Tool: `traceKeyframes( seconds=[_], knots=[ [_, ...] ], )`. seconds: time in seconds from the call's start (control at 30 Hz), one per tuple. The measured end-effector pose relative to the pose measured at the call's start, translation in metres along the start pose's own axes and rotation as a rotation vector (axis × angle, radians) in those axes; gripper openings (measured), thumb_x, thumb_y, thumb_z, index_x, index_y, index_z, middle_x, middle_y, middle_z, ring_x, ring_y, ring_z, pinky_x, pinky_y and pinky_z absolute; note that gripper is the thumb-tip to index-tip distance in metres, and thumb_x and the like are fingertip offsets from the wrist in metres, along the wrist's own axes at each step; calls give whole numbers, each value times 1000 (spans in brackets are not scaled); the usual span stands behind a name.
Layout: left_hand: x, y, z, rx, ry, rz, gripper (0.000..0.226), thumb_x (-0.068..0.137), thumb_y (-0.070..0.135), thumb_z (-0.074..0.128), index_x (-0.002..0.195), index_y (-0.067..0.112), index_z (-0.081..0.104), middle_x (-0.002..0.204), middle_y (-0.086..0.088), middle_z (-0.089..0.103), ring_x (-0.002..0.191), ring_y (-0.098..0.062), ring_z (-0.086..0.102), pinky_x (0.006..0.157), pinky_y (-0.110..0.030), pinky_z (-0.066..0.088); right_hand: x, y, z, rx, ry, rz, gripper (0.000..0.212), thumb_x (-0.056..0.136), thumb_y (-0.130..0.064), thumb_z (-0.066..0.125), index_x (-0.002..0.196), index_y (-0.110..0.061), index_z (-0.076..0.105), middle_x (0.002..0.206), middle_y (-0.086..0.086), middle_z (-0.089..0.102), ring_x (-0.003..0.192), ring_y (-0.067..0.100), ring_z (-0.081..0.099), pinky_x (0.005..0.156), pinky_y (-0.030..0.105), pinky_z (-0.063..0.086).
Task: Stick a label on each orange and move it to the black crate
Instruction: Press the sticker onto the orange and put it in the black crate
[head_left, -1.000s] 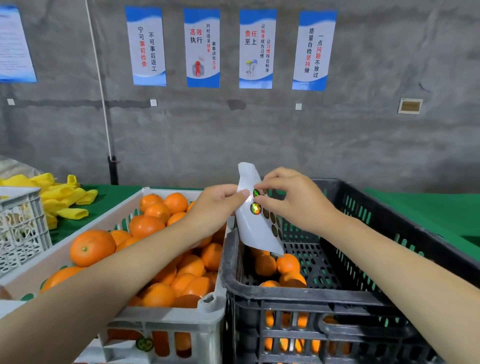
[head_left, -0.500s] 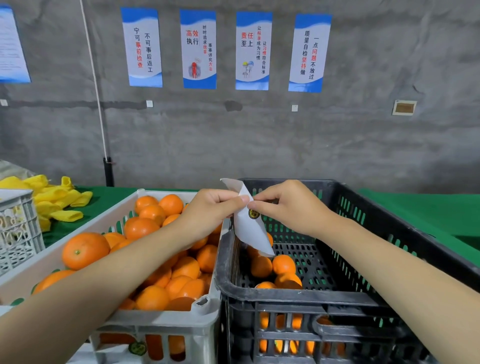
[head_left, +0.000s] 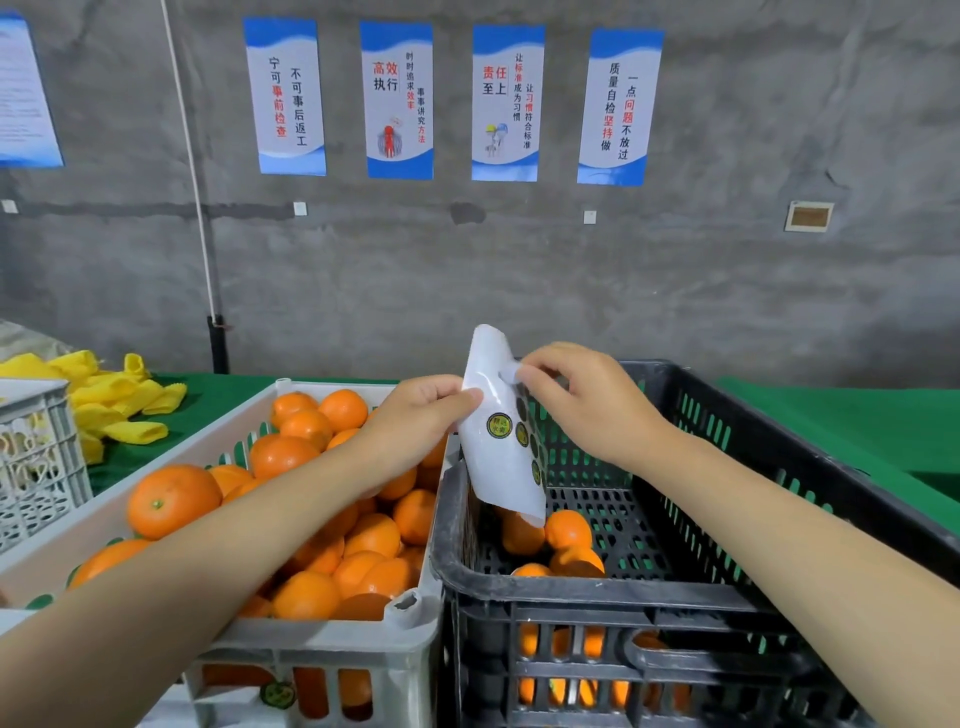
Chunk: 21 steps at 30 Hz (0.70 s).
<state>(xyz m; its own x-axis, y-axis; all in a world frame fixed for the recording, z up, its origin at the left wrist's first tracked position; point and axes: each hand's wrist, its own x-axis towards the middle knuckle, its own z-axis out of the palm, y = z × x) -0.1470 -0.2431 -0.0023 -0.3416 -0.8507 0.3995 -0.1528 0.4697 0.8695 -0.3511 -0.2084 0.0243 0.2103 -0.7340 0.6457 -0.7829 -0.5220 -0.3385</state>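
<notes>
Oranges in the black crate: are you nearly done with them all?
Not nearly. A few oranges lie in the black crate. Right now the left hand holds the sheet of labels and the right hand pinches its top edge. The white crate holds a big pile left to label.

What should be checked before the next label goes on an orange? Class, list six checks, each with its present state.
1. Left hand grips sheet: ok.
2. Right hand pinches sheet's top; label peeled free: cannot tell.
3. Label available on sheet: ok.
4. Orange held ready: not ok, neither hand holds one.
5. Oranges in white crate to pick: ok.
6. Room in black crate: ok.
</notes>
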Motion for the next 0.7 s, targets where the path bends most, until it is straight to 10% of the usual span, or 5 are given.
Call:
traceKeyframes(
  seconds=[0.27, 0.53, 0.7],
  knots=[
    [-12, 7, 5, 81, -323, -26, 21, 98, 25, 62, 103, 10, 76, 103, -6, 77, 100, -23, 72, 91, -33, 56, -3, -10, 2, 36, 100, -26, 27, 107, -37, 31, 90, -22, 45, 75, -6, 54, 72, 9, 48, 64, 34, 35],
    [-6, 4, 3, -89, -278, -10, 25, 100, 26, 58, 105, 10, 76, 107, -2, 76, 101, -11, 71, 81, -16, 52, -3, -7, 4, -41, 93, 0, 21, 104, -43, 38, 95, -28, 50, 60, -11, 55, 58, 12, 49, 59, 42, 44],
    [12, -17, -15, 405, 160, -8, 19, 98, 23, 57, 109, 19, 71, 110, 3, 70, 107, -15, 61, 91, -27, 46, -3, -1, 2, -76, 118, 3, 13, 99, -40, 52, 90, -32, 57, 70, -9, 63, 67, 10, 58, 61, 39, 50]
  ],
)
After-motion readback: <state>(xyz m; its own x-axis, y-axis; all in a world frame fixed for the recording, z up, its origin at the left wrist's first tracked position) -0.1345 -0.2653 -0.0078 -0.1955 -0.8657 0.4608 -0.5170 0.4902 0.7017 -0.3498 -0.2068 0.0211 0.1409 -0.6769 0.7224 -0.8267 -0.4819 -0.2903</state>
